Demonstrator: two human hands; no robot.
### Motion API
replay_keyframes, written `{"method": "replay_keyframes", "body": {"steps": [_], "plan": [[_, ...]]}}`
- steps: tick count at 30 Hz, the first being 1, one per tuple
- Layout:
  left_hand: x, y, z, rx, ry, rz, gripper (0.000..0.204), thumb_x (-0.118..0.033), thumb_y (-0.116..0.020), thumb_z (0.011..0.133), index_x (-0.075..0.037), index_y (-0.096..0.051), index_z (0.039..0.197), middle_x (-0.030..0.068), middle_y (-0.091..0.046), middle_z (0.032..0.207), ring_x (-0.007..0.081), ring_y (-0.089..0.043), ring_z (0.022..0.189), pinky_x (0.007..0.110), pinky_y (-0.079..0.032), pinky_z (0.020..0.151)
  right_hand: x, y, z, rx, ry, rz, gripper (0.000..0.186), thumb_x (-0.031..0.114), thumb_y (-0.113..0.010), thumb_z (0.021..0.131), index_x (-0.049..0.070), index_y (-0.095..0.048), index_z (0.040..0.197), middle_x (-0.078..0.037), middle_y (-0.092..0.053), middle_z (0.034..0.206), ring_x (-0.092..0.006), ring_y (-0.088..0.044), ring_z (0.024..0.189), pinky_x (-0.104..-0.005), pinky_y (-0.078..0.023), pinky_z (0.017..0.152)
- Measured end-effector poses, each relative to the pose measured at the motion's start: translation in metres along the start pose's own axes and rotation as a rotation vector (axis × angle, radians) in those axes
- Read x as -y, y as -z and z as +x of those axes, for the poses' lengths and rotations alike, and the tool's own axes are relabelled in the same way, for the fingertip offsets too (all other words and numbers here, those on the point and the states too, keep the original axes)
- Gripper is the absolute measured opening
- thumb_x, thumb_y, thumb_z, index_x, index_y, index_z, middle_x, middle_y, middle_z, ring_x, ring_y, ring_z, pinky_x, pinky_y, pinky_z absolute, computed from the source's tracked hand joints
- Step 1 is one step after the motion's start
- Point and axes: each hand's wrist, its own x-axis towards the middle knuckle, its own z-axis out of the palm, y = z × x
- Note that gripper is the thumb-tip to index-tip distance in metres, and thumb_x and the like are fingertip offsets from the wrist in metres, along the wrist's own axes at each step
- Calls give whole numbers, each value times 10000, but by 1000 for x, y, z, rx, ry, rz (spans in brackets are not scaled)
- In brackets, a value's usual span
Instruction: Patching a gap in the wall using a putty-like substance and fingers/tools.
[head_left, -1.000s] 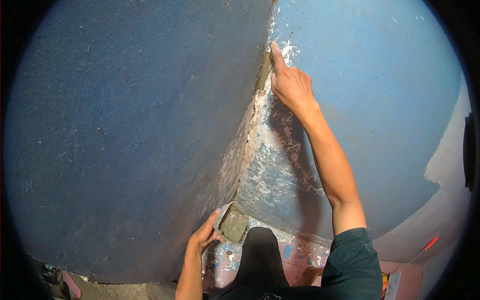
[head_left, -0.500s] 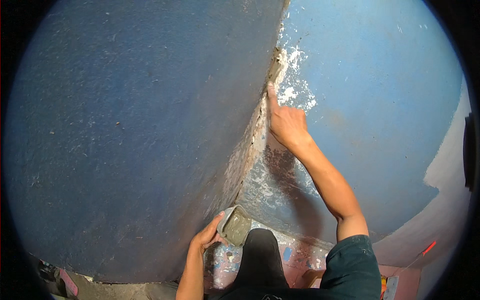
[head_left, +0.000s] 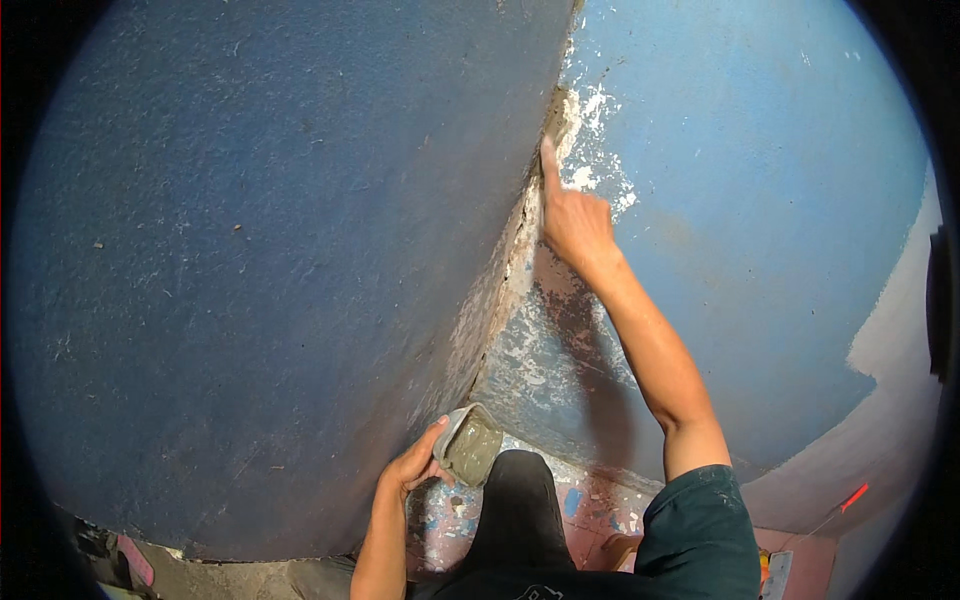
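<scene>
My left hand (head_left: pixel 417 461) is closed on the side of a small grey tub (head_left: pixel 447 432). The tub is tilted so that the grey-green paste (head_left: pixel 474 450) inside shows. Higher up, my right hand (head_left: pixel 580 222) stretches its index finger to the corner joint where two blue walls meet. Its other fingers are curled, and no tool is seen in it. The fingertip rests at the lower end of a strip of damp-looking grey filler (head_left: pixel 555 112) in the joint. Below the hand, a rough, cracked line (head_left: pixel 517 245) runs down the corner.
The dark blue wall (head_left: pixel 250 280) rises at left, the lighter blue wall (head_left: pixel 750 230) at right, with flaking white patches (head_left: pixel 583 180) by the joint. My knee (head_left: pixel 520 500) is beneath the tub. A red-handled tool (head_left: pixel 853 497) and a paint-spotted floor (head_left: pixel 450 530) are low down.
My right index finger has slid a little upward along the corner joint. My left hand still holds the tub in nearly the same place.
</scene>
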Motion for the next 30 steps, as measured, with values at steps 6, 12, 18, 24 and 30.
{"method": "replay_keyframes", "body": {"steps": [6, 12, 18, 24, 30], "plan": [[3, 3, 2, 14, 9, -22, 776, -641, -393, 1024, -36, -380, 1511, 226, -592, 1326, 293, -687, 1012, 432, -618, 673, 2, -12, -36, 153, 21, 59, 839, 80, -474, 927, 112, -16, 1630, -133, -608, 576, -305, -597, 481, -455, -458, 466], [3, 5, 3, 58, 5, -57, 738, -618, -441, 1020, -56, -405, 1497, 196, -606, 1313, 272, -690, 993, 407, -615, 656, -11, 45, 28, -116, -44, -38, 830, 106, -503, 924, 102, -66, 1629, -140, -637, 610, -331, -637, 530, -496, -499, 519], [-2, -1, 3, -19, 33, -42, 746, -627, -429, 1018, -59, -405, 1502, 202, -596, 1332, 275, -681, 1020, 403, -617, 644, 1, 19, 40, -87, -31, -243, 835, 69, -519, 877, -117, -85, 1565, -169, -685, 648, -262, -668, 519, -426, -514, 461], [-2, 2, 6, 49, 58, -25, 763, -626, -431, 1016, -59, -378, 1525, 209, -551, 1396, 283, -662, 1079, 406, -619, 642, 19, -43, -12, -73, -59, -33, 947, 20, -541, 823, -98, 28, 1570, -132, -629, 581, -278, -602, 463, -428, -449, 434], [7, 4, 5, -26, 12, -71, 717, -614, -485, 1000, -43, -471, 1433, 201, -674, 1140, 276, -709, 871, 423, -621, 585, 27, -40, -42, 49, -25, 138, 906, 37, -523, 850, -13, -18, 1600, -132, -610, 563, -286, -592, 457, -448, -441, 446]]}}
